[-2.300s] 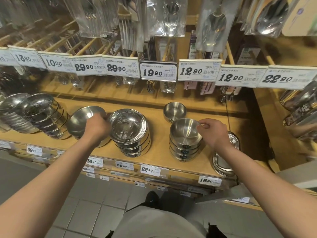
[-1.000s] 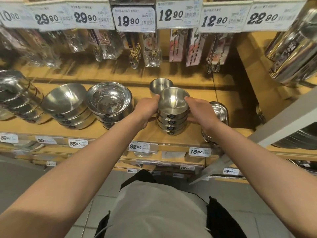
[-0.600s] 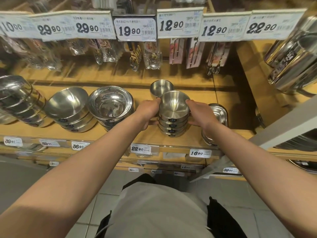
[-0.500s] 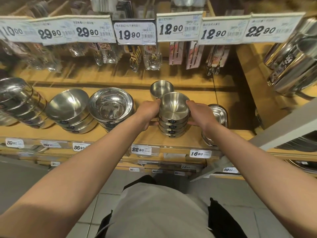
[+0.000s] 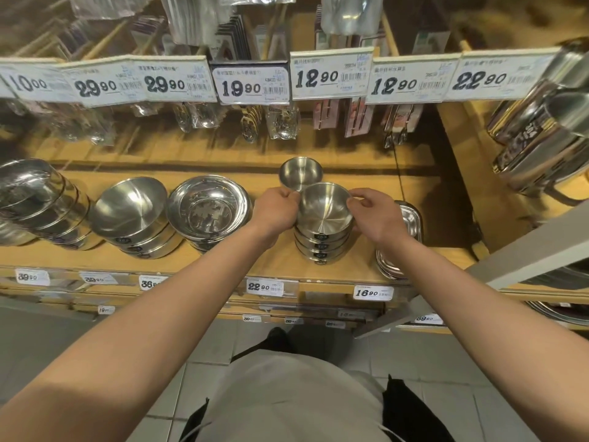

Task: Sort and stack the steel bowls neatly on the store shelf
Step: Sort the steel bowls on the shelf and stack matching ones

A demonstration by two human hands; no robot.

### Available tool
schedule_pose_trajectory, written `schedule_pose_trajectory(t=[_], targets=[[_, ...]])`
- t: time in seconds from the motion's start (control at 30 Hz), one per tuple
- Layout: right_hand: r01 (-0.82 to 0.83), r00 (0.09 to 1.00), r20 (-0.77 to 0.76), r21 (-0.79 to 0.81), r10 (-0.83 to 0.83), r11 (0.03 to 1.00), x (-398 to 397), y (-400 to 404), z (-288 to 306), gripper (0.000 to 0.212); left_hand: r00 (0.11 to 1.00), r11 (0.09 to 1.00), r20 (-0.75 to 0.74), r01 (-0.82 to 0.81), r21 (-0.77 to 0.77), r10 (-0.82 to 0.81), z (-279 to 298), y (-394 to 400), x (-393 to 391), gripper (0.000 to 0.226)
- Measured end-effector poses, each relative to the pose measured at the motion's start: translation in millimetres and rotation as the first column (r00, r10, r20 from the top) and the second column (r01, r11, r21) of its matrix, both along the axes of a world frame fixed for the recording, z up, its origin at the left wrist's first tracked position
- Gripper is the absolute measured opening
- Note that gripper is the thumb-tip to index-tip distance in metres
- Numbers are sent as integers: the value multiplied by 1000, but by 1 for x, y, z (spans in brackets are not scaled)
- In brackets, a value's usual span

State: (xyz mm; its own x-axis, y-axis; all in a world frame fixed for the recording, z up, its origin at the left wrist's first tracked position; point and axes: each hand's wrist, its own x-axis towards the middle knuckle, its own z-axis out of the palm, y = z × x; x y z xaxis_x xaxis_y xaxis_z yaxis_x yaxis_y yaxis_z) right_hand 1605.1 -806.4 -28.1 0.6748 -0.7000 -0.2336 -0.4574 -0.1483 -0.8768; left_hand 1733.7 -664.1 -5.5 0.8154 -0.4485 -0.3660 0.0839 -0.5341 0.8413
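A stack of several small steel bowls (image 5: 322, 237) stands on the wooden shelf (image 5: 280, 263), right of centre. My left hand (image 5: 275, 212) grips the left side of the stack's top bowl (image 5: 323, 208), fingers curled at its rim. My right hand (image 5: 376, 215) pinches the right rim of the same bowl. One small steel bowl (image 5: 301, 172) sits alone just behind the stack. To the left stand a stack of wide-rimmed bowls (image 5: 208, 213), a stack of deeper bowls (image 5: 130, 215) and a leaning stack (image 5: 38, 202) at the far left.
Flat steel trays (image 5: 404, 237) are piled right of the small stack, partly behind my right wrist. Price tags (image 5: 251, 82) hang on a rail above, with packaged cutlery (image 5: 280, 126) behind them. Steel containers (image 5: 548, 138) fill the shelf at the right. Tiled floor lies below.
My left hand left the deeper bowls and came over to the small stack. Both hands now hold its top bowl. Over the last half second they have hardly moved.
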Motion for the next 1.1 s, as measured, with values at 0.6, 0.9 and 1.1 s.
schedule_pose_trajectory(t=[0.6,0.9,1.1], targets=[[10,997,-78,-70,-16,998,5,0,7,24,999,999,25,48,8,-48,10,7,0,21],[65,996,-66,38,-62,997,60,-38,17,41,998,992,60,30,-125,-23,52,36,32,18],[-23,970,-234,181,66,983,112,-61,-5,24,998,984,-11,-58,-170,57,69,71,56,16]])
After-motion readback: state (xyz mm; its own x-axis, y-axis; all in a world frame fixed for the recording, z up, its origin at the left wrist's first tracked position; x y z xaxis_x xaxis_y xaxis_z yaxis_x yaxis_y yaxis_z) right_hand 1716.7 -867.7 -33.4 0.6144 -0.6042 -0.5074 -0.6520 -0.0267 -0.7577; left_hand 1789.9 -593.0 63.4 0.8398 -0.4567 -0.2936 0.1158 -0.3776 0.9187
